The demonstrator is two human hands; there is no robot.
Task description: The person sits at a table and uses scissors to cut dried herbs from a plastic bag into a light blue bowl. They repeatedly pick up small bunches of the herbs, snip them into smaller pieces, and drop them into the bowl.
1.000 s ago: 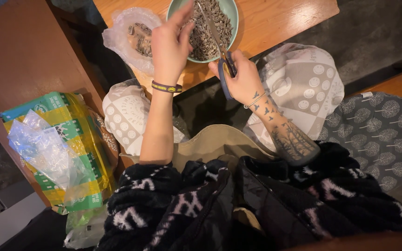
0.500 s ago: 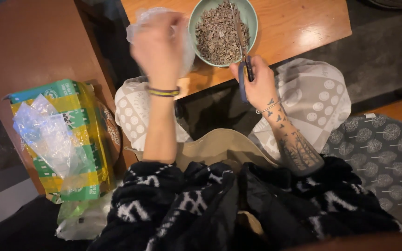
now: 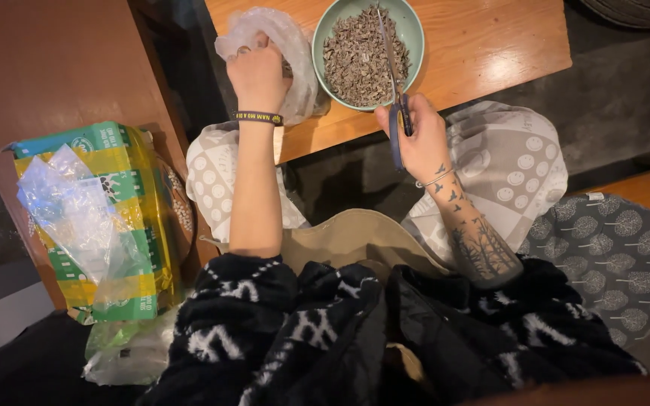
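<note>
Right hand (image 3: 415, 139) clamped on blue-handled scissors (image 3: 396, 98), blades reaching up over the green bowl (image 3: 415, 30) of chopped dark bits on the wooden table (image 3: 505, 45), left hand (image 3: 257, 71) further left, fingers closed into the clear plastic bag (image 3: 295, 45) touching the bowl.

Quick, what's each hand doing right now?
Left hand: closed, reaching into the clear plastic bag; what it grips cannot be told.
Right hand: closed on the scissors, blades over the green bowl.
</note>
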